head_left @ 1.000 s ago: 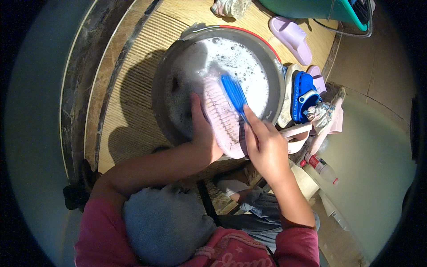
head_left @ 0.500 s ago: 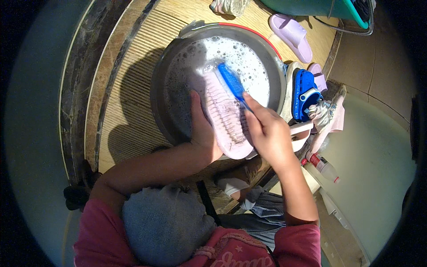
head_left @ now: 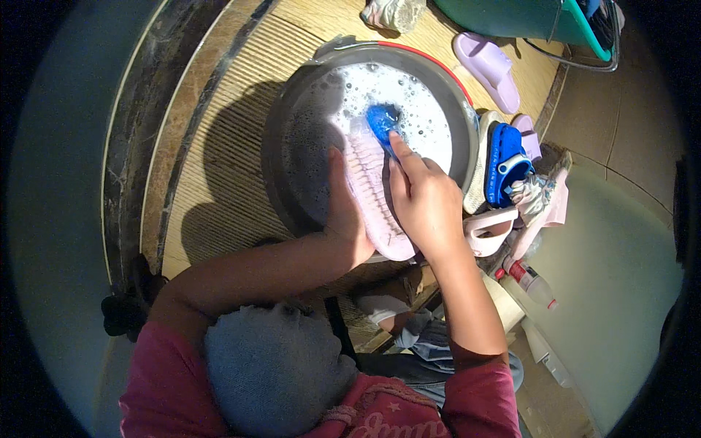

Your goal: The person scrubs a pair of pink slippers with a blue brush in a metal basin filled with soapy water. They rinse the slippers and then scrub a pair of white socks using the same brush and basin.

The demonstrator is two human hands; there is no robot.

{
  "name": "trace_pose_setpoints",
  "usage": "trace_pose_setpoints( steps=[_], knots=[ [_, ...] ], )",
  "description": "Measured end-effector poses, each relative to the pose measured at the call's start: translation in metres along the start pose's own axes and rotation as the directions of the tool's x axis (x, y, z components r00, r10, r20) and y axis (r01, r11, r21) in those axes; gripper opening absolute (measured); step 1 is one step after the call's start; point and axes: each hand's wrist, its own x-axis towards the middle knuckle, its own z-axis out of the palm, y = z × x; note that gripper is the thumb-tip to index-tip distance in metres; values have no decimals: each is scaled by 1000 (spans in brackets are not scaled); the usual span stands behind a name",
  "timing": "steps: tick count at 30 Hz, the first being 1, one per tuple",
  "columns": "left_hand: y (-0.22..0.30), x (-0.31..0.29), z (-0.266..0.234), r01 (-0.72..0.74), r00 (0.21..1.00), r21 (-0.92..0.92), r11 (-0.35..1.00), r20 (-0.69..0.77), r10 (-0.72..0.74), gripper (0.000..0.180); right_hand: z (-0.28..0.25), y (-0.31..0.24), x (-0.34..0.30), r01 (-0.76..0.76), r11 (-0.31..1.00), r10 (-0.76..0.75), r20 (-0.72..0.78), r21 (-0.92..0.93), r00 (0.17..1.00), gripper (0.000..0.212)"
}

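A pale pink slipper (head_left: 374,191) is tilted over a round basin (head_left: 276,157) of soapy, foamy water, its ridged sole turned up. Dark dirt lines run along the grooves of the sole. My left hand (head_left: 346,213) holds the slipper by its left side, near the heel end, with the thumb along the edge. In my right hand (head_left: 427,201) is a blue scrubbing brush (head_left: 381,125), its head at the far right edge of the sole, just above the suds. The brush's bristles are mostly hidden.
Right of the basin stand a blue clog (head_left: 502,164), a light pink slipper (head_left: 491,230) and a plastic bottle (head_left: 533,283). Lilac slippers (head_left: 488,69) lie at the far right, near a green tub (head_left: 504,18). A crumpled cloth-like item (head_left: 393,13) lies beyond the basin.
The brush has turned and its head shows more from above, at the slipper's far right edge. My right hand has shifted slightly. The whole view has moved a little.
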Motion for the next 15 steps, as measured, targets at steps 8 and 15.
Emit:
trace_pose_setpoints(
  steps=[8, 15],
  knots=[
    [3, 6, -11, 119, 993, -150, 982, 2, -120, 99, -64, -19, -92, -55, 994, 25, 286, 95, 958, 47],
    [0, 1, -17, 53, 995, -83, 995, 90, -46, 98, -20, -25, -22, 119, 988, -132, 131, 103, 983, 38]
  ],
)
